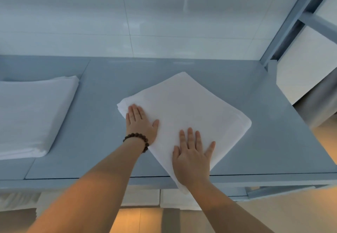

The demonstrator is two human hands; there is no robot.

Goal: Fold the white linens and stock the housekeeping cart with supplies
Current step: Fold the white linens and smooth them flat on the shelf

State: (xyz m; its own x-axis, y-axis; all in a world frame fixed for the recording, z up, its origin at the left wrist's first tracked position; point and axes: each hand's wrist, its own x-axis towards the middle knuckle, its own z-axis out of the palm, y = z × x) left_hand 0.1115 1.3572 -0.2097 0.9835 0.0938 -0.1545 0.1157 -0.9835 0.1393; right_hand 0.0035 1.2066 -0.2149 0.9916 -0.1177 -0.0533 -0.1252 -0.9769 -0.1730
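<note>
A folded white towel (193,108) lies at an angle on the grey-blue shelf (102,119), its near corner hanging over the front edge. My left hand (141,123), with a brown bead bracelet at the wrist, lies flat on the towel's left corner, fingers straight. My right hand (192,157) presses flat on the towel's near part, fingers spread. Neither hand grips anything.
A second folded white linen (31,112) lies on the shelf at the left. A tiled wall stands behind the shelf. A metal frame upright (290,23) rises at the right. More white linens (140,196) show on a lower level under the shelf's front edge.
</note>
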